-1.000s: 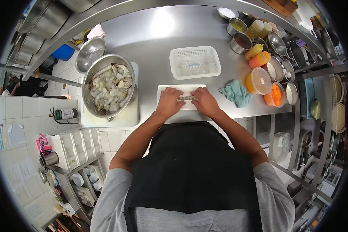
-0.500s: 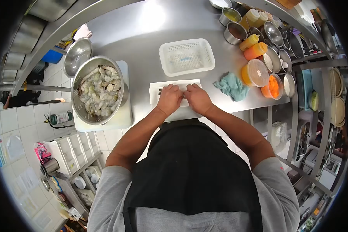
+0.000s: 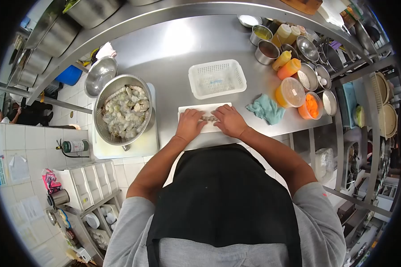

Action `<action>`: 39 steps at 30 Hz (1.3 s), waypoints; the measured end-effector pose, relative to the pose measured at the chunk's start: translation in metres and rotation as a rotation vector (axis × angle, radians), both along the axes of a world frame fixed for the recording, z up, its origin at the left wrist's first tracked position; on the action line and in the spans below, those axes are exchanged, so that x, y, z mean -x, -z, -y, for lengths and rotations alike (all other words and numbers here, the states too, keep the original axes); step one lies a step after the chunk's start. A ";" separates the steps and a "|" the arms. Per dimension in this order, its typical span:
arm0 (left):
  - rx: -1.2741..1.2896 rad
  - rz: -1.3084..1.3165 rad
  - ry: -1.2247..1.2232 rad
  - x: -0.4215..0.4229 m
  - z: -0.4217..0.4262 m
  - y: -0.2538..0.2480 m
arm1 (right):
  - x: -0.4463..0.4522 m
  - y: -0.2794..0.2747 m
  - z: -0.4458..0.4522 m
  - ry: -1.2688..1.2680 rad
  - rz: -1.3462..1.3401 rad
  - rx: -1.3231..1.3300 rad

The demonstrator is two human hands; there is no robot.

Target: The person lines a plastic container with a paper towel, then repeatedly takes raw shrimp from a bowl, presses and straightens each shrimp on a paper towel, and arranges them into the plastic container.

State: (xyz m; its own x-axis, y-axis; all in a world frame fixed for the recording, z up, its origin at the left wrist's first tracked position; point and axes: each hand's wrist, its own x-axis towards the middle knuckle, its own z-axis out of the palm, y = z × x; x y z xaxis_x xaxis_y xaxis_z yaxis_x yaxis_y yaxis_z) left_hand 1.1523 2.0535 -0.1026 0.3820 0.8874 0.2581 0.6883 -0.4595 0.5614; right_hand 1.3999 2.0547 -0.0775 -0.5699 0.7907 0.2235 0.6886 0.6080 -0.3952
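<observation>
"At the worktop's (image 3: 165, 80) near edge, what's changed?"
"Left hand (image 3: 190, 125) and right hand (image 3: 230, 121) have parted, baring the shrimp (image 3: 208, 119) between them on the board (image 3: 210, 128). Fingers (image 3: 218, 114) half-curl at its ends; grip unclear."

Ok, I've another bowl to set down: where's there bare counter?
Bare steel lies between the colander and the white basket, and beyond the basket. Crowded: the right side, with squeeze bottles, pots, tubs and a cloth.

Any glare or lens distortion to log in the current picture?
Head view: bright glare on the metal table toward its far side; head view: wide-angle distortion bows the overhead shelf edge, corners black; head view: the handled shrimp lacks fine detail.
</observation>
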 end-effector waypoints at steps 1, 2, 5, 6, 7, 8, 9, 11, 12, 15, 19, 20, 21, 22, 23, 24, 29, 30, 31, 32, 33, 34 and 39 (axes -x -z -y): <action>0.015 -0.024 0.023 0.005 0.000 0.001 | 0.007 -0.004 0.004 0.016 -0.015 -0.026; 0.026 -0.048 0.044 0.008 -0.002 -0.001 | 0.013 -0.003 0.004 0.012 -0.014 -0.020; 0.033 -0.066 0.068 0.009 -0.009 -0.004 | 0.030 0.003 -0.003 0.002 0.010 -0.001; 0.040 -0.063 0.069 0.008 -0.009 -0.003 | 0.035 0.006 -0.004 0.002 0.034 0.015; 0.041 -0.081 0.083 0.008 -0.008 -0.001 | 0.037 0.011 -0.004 0.001 0.058 0.035; 0.043 -0.098 0.096 0.007 -0.008 -0.002 | 0.040 0.013 -0.004 0.005 0.065 0.033; 0.045 -0.117 0.108 0.008 -0.008 -0.003 | 0.042 0.016 -0.005 0.007 0.071 0.033; 0.022 -0.123 0.147 0.009 -0.012 0.000 | 0.047 0.021 -0.008 -0.011 0.088 0.030; 0.007 -0.127 0.168 0.010 -0.013 0.001 | 0.047 0.022 -0.010 -0.028 0.098 0.026; -0.003 -0.140 0.194 0.011 -0.016 0.005 | 0.048 0.020 -0.013 -0.061 0.110 0.019; -0.018 -0.144 0.214 0.014 -0.017 0.009 | 0.045 0.017 -0.022 -0.125 0.103 0.028; -0.007 -0.141 0.214 0.015 -0.017 0.007 | 0.043 0.018 -0.024 -0.137 0.098 0.029; 0.002 -0.139 0.214 0.015 -0.017 0.004 | 0.042 0.018 -0.025 -0.119 0.079 0.059; 0.014 -0.115 0.175 0.016 -0.015 0.001 | 0.040 0.018 -0.025 -0.103 0.059 0.086; 0.026 -0.090 0.136 0.016 -0.011 -0.006 | 0.039 0.019 -0.026 -0.088 0.038 0.112; 0.036 -0.064 0.095 0.016 -0.009 -0.010 | 0.036 0.020 -0.024 -0.026 -0.031 0.107; 0.070 0.043 0.063 0.008 -0.007 -0.001 | 0.035 0.022 -0.009 0.053 -0.084 0.121; 0.052 0.044 0.062 0.006 -0.007 0.004 | 0.036 0.021 -0.011 0.063 -0.073 0.135; 0.035 0.045 0.059 0.005 -0.007 0.009 | 0.038 0.021 -0.012 0.071 -0.062 0.151; 0.032 0.038 0.063 0.004 -0.007 0.008 | 0.040 0.020 -0.011 0.079 -0.052 0.171; 0.034 0.029 0.067 0.006 -0.007 0.007 | 0.041 0.019 -0.010 0.075 -0.037 0.182; 0.036 0.018 0.072 0.007 -0.008 0.006 | 0.042 0.020 -0.013 0.073 -0.025 0.193; 0.007 0.034 0.055 0.009 -0.008 0.011 | 0.045 0.018 -0.015 0.083 -0.026 0.175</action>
State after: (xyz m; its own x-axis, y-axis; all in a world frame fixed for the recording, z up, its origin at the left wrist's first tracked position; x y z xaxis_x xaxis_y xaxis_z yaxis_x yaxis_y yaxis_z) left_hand 1.1434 2.0618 -0.1140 0.4211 0.8672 0.2656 0.6427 -0.4920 0.5873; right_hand 1.3549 2.0696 -0.0958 -0.4967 0.8630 0.0921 0.7217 0.4695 -0.5087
